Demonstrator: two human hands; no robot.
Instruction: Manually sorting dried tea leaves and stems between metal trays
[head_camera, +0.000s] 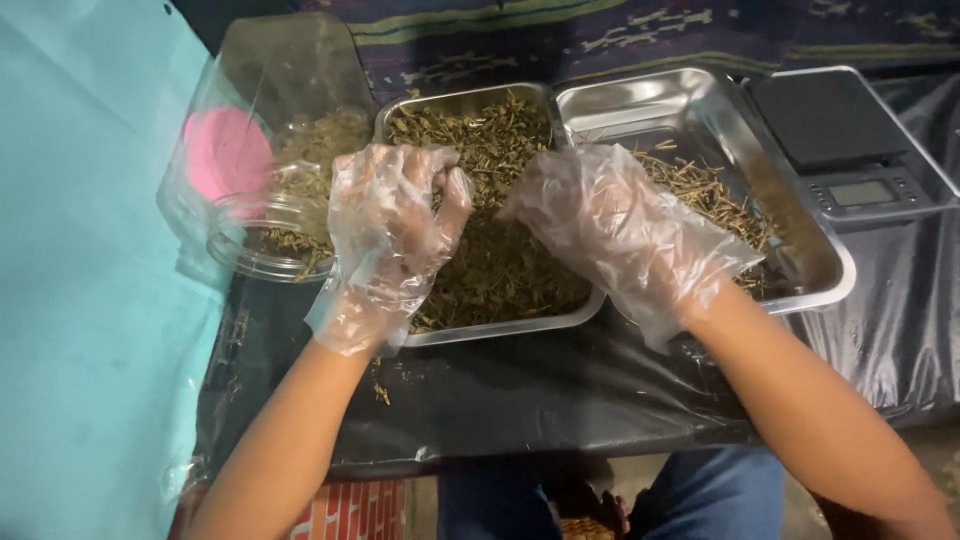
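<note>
Both my hands wear loose clear plastic gloves. My left hand (385, 235) hovers over the left edge of a steel tray (500, 328) filled with dried green-brown herb (500, 150), its fingers curled as if pinching some herb; I cannot see what is inside them. My right hand (620, 225) reaches palm-down into the same tray, fingers bent into the herb pile. A second steel tray (700, 95) to the right holds a thin layer of dried stems (710, 190).
A clear plastic jar (265, 215) with herb inside lies tilted at the left, a pink lid (228, 152) behind it. A small digital scale (850, 140) sits at the right. Black plastic sheet (540, 390) covers the table; a teal surface (90, 300) is left.
</note>
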